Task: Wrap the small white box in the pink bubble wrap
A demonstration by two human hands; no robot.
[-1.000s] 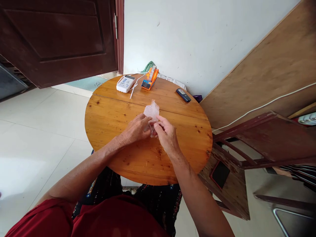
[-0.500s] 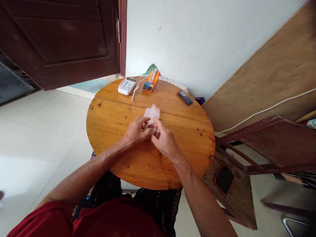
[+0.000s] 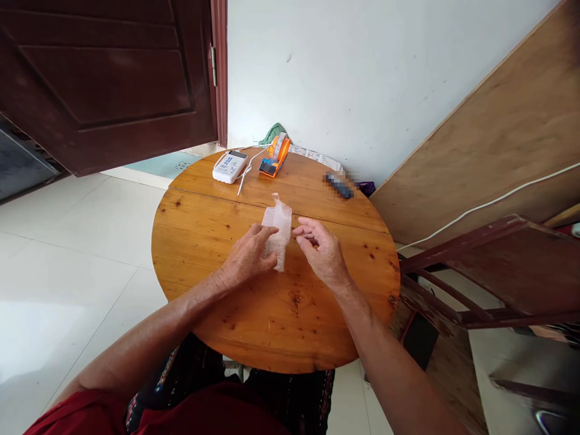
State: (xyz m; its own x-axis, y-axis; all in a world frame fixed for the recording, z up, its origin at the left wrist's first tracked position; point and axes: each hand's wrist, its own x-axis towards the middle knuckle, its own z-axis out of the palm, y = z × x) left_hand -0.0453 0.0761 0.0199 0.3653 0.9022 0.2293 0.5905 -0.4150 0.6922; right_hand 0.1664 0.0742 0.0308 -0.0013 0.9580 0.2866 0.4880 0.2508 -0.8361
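Note:
A small clear plastic bag lies flat in the middle of a round wooden table. My left hand rests on the bag's left edge, thumb and forefinger pinching it against the tabletop. My right hand hovers just right of the bag, apart from it, fingers loosely curled and spread with nothing in them.
At the table's far edge lie a white device with a cord, an orange tape dispenser and a dark oblong object. A dark wooden chair stands to the right, a leaning wooden board behind it, a brown door at far left.
My right hand has let go of the bag and drawn back to the right. The bag now lies flatter on the table under my left hand.

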